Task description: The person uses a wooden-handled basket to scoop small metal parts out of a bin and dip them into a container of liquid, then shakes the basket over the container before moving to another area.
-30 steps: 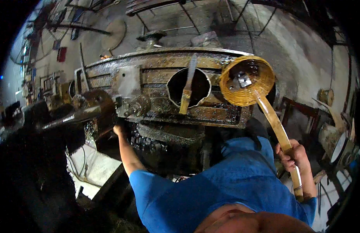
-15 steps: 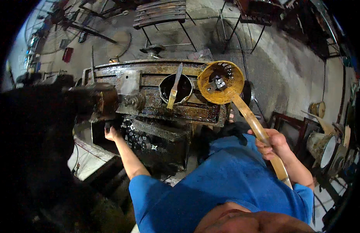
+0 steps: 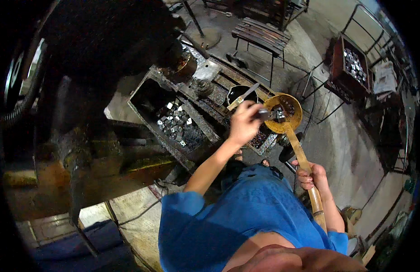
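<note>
My right hand (image 3: 312,176) is wrapped around the long bamboo handle (image 3: 302,156) of a round yellow wicker basket (image 3: 297,121). Several small metal pieces (image 3: 278,113) lie inside the basket. At the basket's left rim, my left hand (image 3: 245,122) is closed on a dark metal piece (image 3: 264,114), smeared by motion. Just beyond that hand stands a dark bowl (image 3: 236,92) with a flat paintbrush (image 3: 246,96) laid across it. To the left, a dark metal trough (image 3: 144,109) holds many small shiny metal pieces (image 3: 174,120).
A greasy slotted machine table (image 3: 222,81) carries the bowl, with a dark machine body (image 3: 105,54) at upper left. A slatted stool (image 3: 259,35) stands behind. At far right, a red-brown crate (image 3: 339,59) of metal pieces sits on a stand. A cable runs along the floor.
My left hand has come up out of the trough area and across to the basket's rim, carrying a dark piece. My view has swung, and my right hand keeps its hold on the handle.
</note>
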Action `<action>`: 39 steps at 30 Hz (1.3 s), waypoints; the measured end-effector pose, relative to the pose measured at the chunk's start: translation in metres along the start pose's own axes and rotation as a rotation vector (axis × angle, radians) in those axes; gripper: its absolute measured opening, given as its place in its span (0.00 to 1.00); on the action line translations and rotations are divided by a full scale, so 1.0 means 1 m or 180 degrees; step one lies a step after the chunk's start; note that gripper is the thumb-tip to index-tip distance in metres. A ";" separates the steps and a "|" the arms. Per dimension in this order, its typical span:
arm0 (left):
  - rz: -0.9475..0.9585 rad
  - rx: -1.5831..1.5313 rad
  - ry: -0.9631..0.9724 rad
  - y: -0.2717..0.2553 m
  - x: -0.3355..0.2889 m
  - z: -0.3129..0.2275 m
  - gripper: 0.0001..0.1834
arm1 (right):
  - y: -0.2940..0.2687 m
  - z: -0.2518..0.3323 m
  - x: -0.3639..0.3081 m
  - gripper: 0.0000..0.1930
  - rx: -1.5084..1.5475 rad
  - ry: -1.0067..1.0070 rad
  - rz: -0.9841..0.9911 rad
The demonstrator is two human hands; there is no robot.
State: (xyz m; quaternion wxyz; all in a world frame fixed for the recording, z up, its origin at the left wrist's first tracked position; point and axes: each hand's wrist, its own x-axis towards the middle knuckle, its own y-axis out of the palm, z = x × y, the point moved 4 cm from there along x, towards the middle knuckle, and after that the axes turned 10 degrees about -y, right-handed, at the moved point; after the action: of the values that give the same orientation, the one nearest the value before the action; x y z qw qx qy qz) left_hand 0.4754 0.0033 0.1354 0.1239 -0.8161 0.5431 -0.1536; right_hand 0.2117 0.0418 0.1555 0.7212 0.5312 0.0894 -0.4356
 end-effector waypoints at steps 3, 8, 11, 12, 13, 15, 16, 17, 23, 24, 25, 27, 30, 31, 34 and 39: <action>0.0084 0.0862 0.0953 0.040 0.012 -0.020 0.21 | 0.002 0.002 -0.002 0.22 -0.0060 -0.0005 -0.0163; 0.0853 0.1893 0.0604 0.052 0.012 -0.016 0.19 | -0.010 0.001 0.003 0.21 -0.0034 0.0040 0.0107; 0.0141 0.0204 0.0518 -0.030 0.017 -0.025 0.15 | -0.021 0.000 0.005 0.22 0.0086 -0.0011 0.0074; -0.0473 0.0189 0.0151 -0.070 0.016 -0.016 0.12 | -0.023 0.001 0.004 0.22 0.0147 -0.0003 0.0069; -0.1139 -0.0140 0.0215 -0.110 0.017 0.030 0.10 | -0.022 -0.001 0.004 0.22 0.0181 0.0035 0.0100; -0.2335 0.0963 -0.0655 -0.190 0.013 0.114 0.08 | -0.015 -0.001 0.005 0.22 0.0231 0.0052 0.0113; -0.2391 0.1725 -0.1173 -0.224 0.009 0.156 0.14 | -0.012 -0.001 0.004 0.23 0.0266 0.0081 0.0111; -0.2101 0.2307 -0.1590 -0.245 0.011 0.184 0.18 | -0.010 -0.002 0.004 0.23 0.0253 0.0043 0.0086; -0.0162 0.3956 -0.2337 -0.284 0.053 0.290 0.38 | -0.004 -0.006 0.005 0.26 0.0374 0.0039 -0.0109; 0.0073 0.4195 -0.2237 -0.284 0.060 0.301 0.39 | -0.003 -0.008 0.006 0.26 0.0411 0.0052 -0.0143; 0.0310 0.4154 -0.2223 -0.279 0.073 0.313 0.40 | -0.009 -0.014 0.004 0.28 0.0423 0.0021 -0.0307; 0.0654 0.3958 -0.2263 -0.280 0.079 0.352 0.40 | -0.004 -0.020 0.003 0.27 0.0526 0.0056 -0.0522; 0.0780 0.3972 -0.1986 -0.295 0.072 0.394 0.40 | -0.002 -0.024 0.004 0.27 0.0465 0.0081 -0.0773; 0.0814 0.4044 -0.1990 -0.287 0.081 0.387 0.38 | -0.002 -0.028 0.005 0.27 0.0510 0.0034 -0.0894; 0.1425 0.4041 -0.2430 -0.279 0.107 0.350 0.31 | 0.004 -0.027 0.005 0.27 0.0467 -0.0078 -0.0901; 0.1189 0.3883 -0.1878 -0.301 0.091 0.380 0.29 | 0.009 -0.022 0.006 0.24 0.0413 -0.0224 -0.0674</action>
State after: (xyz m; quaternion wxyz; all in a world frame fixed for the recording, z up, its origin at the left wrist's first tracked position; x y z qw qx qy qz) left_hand 0.9105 0.0466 -0.0934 0.7261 -0.5016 0.4348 -0.1792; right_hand 0.2294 0.0579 0.1487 0.6379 0.5487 0.0913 -0.5326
